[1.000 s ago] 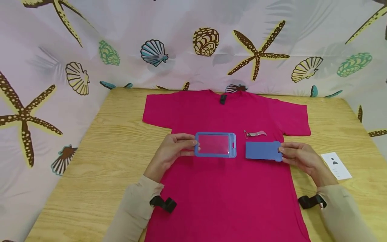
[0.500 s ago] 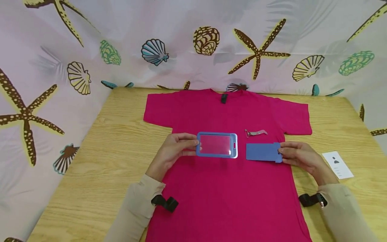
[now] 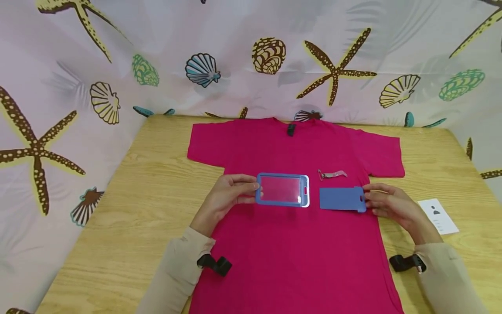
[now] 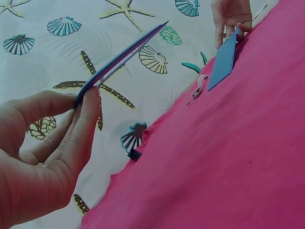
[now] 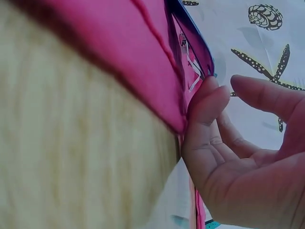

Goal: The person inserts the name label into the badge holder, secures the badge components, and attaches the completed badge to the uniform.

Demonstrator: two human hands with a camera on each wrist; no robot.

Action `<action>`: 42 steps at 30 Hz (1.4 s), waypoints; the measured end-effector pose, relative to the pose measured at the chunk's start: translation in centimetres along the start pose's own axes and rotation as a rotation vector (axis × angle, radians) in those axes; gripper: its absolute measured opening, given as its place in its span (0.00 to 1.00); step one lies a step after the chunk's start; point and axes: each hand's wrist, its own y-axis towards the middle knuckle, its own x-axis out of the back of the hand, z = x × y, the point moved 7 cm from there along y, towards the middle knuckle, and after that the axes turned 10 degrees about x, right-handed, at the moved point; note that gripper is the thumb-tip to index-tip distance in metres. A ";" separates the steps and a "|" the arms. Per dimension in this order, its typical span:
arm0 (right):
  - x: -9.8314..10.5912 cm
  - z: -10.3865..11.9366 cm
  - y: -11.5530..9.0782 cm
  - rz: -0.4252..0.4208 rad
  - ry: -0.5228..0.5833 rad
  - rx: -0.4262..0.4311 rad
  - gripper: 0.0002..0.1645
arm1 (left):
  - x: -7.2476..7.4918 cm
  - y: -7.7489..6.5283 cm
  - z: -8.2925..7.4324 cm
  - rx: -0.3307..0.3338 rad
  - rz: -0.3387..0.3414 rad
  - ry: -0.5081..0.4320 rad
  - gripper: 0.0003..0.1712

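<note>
My left hand [image 3: 231, 194] pinches the left end of a blue badge holder frame [image 3: 259, 202] with a clear window, between thumb and fingers; the left wrist view shows the frame [image 4: 119, 57] edge-on, held up. To its right is a flat blue back panel [image 3: 339, 199] of the holder, over the magenta T-shirt [image 3: 290, 253]. At the panel's slotted end is my right hand [image 3: 392, 207], fingertips right at its edge. In the right wrist view the thumb and fingers [image 5: 202, 129] stand apart, one fingertip at the edge of the panel [image 5: 202, 45].
A metal clip with a clear strap [image 3: 332, 174] lies on the shirt above the panel. A white card [image 3: 438, 216] with a person icon is on the wooden table [image 3: 133, 183] at right. Behind hangs a seashell-print cloth [image 3: 235, 26]. A small black object [image 3: 291, 129] is at the shirt collar.
The fingers of my right hand have slipped back from the panel's slot to its edge, and the slot shows more fully. My left hand keeps holding the frame, nearly unmoved.
</note>
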 end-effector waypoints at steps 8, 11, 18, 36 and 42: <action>0.3 0.0 -0.4 -0.003 0.003 0.008 0.10 | 0.0 0.0 0.1 -0.008 0.010 -0.004 0.11; 0.4 0.0 -0.5 -0.003 0.021 0.015 0.11 | 0.0 0.0 0.1 -0.009 0.014 -0.004 0.10; 0.4 0.4 -0.8 0.012 -0.039 0.047 0.10 | -0.1 0.0 0.0 -0.013 0.019 -0.008 0.08; 6.3 2.1 -2.9 -0.224 -0.826 0.024 0.29 | -0.2 0.0 -0.1 -0.010 0.014 -0.008 0.06; 8.7 1.8 -3.8 -0.294 -0.941 -0.017 0.32 | -0.2 0.1 0.1 -0.005 0.022 -0.010 0.07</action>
